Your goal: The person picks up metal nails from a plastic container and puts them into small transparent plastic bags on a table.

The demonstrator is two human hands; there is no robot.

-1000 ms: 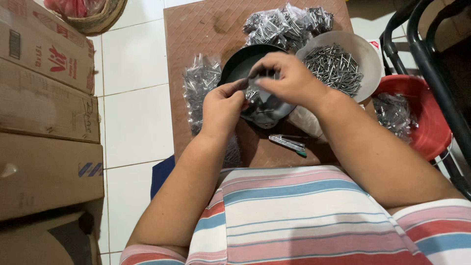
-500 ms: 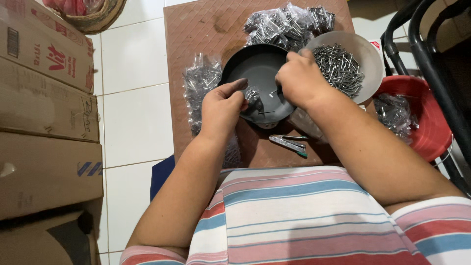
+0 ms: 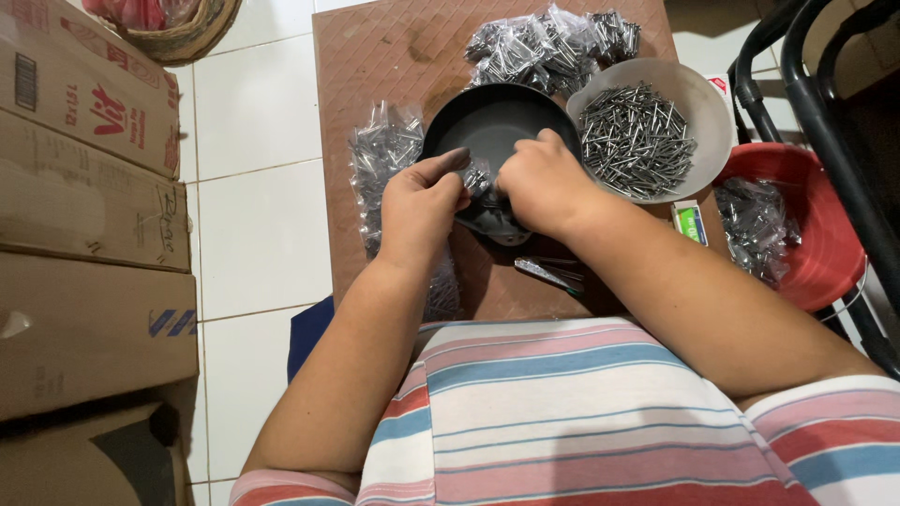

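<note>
Stacked cardboard boxes (image 3: 80,215) are seen along the left, on a white tiled floor (image 3: 258,234). A woven basket (image 3: 183,28) is placed at the top left. A red basin (image 3: 825,253) holding packed bags is set beside a black chair frame (image 3: 825,122) on the right

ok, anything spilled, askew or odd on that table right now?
Nothing spilled. Nails sit inside the white bowl, and bagged nails lie in piles beside the black pan. Both hands, left and right, pinch a small bag over the pan.
</note>
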